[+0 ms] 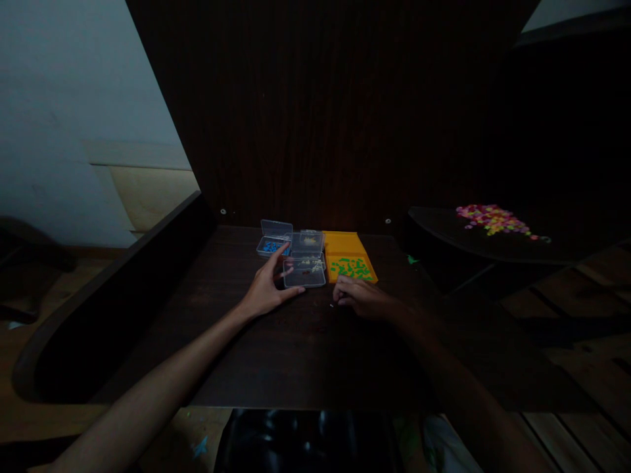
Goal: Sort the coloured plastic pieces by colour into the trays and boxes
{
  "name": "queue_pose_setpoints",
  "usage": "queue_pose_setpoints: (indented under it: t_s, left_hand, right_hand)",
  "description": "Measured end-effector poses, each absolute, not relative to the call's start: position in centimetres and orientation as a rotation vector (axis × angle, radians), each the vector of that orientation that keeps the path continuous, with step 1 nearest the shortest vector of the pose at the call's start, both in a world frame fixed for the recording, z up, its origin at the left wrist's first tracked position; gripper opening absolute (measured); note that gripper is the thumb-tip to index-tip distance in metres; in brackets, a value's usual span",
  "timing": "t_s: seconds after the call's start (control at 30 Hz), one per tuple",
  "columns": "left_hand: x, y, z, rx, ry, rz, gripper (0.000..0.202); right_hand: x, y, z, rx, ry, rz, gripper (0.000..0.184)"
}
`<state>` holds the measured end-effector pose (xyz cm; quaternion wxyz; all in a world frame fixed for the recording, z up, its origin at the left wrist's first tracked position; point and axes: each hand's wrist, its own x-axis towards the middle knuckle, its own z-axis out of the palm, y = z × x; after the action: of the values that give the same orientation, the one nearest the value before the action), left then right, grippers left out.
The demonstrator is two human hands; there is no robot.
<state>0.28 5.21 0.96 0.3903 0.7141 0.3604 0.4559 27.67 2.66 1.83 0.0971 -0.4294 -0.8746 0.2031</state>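
On a dark wooden table [276,355], my left hand [269,286] lies with fingers spread against the left side of a clear plastic box [304,270] whose lid stands open. My right hand [359,297] rests knuckles-up on the table just in front of an orange tray [345,246] holding several green beads [351,267]. Its fingers are curled under, and a tiny speck lies on the wood by its fingertips; whether it pinches anything is hidden.
A second clear box [272,244] with blue beads sits behind my left hand. A dark round side surface [444,230] at the right carries a heap of pink and yellow beads [493,219]. A dark wooden panel rises behind the table.
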Motion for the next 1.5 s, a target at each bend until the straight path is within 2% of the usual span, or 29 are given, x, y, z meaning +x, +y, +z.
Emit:
queue_pose_setpoints:
  t_s: [0.4,0.83,1.2,1.5]
  left_hand:
    - [0.3,5.2,1.0,1.826,0.924,1.155,0.094]
    - [1.6,3.8,0.7,1.840,0.822,1.092,0.092]
    - [2.5,3.1,0.6,1.879,0.780,1.106,0.092]
    - [2.5,2.7,0.9,1.872,0.792,1.121,0.091]
  right_hand:
    - [27.5,2.3,1.6,-1.224,-2.611,0.587,0.014]
    - [26.1,1.9,4.3,-1.154,-2.263,0.544,0.008]
    - [24.5,1.3,3.9,-1.468,-2.315,0.422,0.010]
    - [24.1,1.2,3.7,-1.520,-2.259,0.354,0.008]
